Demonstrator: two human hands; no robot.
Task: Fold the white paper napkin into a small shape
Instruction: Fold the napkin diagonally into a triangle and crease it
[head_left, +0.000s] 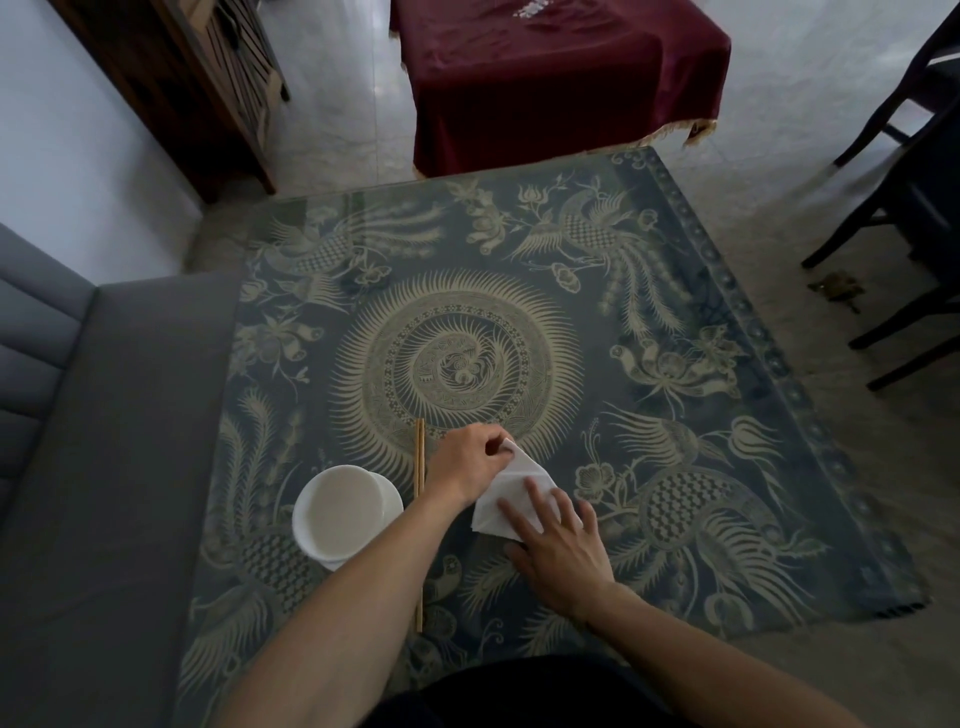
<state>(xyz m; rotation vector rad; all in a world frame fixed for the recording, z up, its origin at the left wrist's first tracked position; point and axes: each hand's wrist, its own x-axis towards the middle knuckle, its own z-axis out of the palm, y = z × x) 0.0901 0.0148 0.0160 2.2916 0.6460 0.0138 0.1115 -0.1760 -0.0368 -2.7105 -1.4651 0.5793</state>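
The white paper napkin (511, 488) lies partly folded on the glass-topped table (675, 322) with its blue and cream phoenix cloth. My left hand (467, 462) pinches the napkin's far upper corner, which is lifted a little off the glass. My right hand (558, 545) rests flat with spread fingers on the napkin's near part, pressing it down and hiding its lower right edge.
A white bowl (343, 514) on a saucer stands left of my left forearm. A pair of wooden chopsticks (420, 457) lies between bowl and napkin, partly under my arm. A grey sofa (78, 467) flanks the left; dark chairs (914, 208) stand at right, a maroon-draped table (561, 78) beyond.
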